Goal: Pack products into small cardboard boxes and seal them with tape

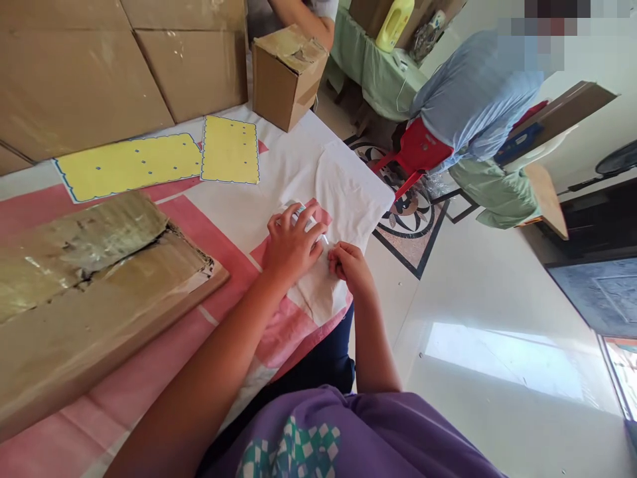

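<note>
My left hand (292, 247) is wrapped over a small white bottle (300, 211) with some coloured print, lying on its side on the table. A narrow white tip (325, 239) sticks out of the bottle toward the right. Just beside that tip, my right hand (348, 264) is closed with the fingers curled in. Whatever those fingers pinch, if anything, is hidden. Under both hands lies a pink and white cloth (318, 289) near the table's edge. Farther back, two yellow sheets with scalloped blue borders lie flat, one long (130, 167) and one shorter (229, 151).
A large taped carton (89, 292) lies to the left. Stacked cartons (84, 73) stand behind the sheets, with a smaller box (284, 79) by another person's arm (303, 20). Another person in blue (478, 93) sits on a red chair (425, 147) at right.
</note>
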A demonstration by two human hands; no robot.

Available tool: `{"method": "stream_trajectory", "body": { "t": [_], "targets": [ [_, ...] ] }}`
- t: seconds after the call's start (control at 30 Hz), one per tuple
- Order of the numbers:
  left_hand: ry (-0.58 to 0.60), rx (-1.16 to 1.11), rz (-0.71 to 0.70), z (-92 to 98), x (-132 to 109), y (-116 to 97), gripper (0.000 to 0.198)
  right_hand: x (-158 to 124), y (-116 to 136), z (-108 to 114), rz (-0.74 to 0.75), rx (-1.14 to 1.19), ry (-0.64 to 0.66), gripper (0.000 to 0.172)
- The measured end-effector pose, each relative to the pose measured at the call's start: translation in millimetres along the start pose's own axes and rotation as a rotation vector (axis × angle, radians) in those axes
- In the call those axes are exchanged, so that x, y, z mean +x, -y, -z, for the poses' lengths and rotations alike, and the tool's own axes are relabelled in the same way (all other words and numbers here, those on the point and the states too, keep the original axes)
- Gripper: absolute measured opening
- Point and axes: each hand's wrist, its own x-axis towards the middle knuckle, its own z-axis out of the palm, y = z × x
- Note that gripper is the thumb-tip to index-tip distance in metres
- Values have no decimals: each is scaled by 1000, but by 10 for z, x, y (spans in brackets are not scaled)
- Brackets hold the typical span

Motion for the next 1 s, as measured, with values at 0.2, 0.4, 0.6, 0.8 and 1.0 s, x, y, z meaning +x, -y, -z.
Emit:
{"method": "stream_trajectory", "body": {
  "t": [0.2, 0.4, 0.6, 0.8, 1.0],
  "targets": [
    [2, -17, 15, -2, 15, -22, 24, -1, -14, 7, 14, 4, 1, 15],
    [-17, 5, 28, -26, 12, -13, 23, 27, -11, 20, 6, -4, 21, 14],
    [-17, -21, 5, -8, -8, 28, 22, 45, -4, 28, 10, -5, 36, 14],
    [-23, 8, -5, 1, -5, 14, 20, 86, -29, 73, 18, 7, 68, 17],
    [-36, 1, 7, -18, 3, 10, 20, 116, -73, 106, 22, 8, 80, 15]
  ]
}}
